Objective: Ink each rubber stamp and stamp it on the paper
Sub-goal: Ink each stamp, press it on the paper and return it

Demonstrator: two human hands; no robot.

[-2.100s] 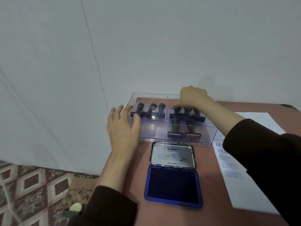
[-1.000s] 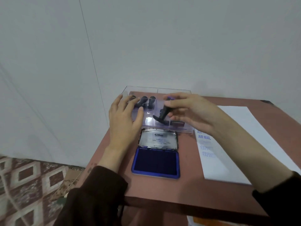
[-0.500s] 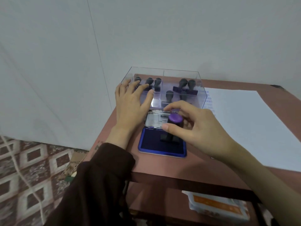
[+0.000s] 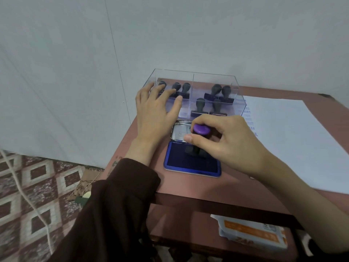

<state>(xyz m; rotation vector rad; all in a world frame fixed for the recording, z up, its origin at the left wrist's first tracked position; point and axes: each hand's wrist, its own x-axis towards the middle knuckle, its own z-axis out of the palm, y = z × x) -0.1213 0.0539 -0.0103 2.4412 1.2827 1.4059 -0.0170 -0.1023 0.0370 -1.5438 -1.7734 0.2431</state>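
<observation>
Right hand (image 4: pixel 230 146) lowered stamp (image 4: pixel 201 129) onto ink pad (image 4: pixel 190 165), left hand (image 4: pixel 153 118) unmoved

Head-worn view, downward, seemingly close

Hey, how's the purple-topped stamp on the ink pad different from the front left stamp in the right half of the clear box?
The purple-topped rubber stamp has a bright purple knob; the dark grey boxed stamp has a dark knob. The purple-topped rubber stamp stands on the blue ink pad, pinched by the right hand; the dark grey boxed stamp sits untouched in the clear plastic box. Both stand upright on dark bases.
</observation>
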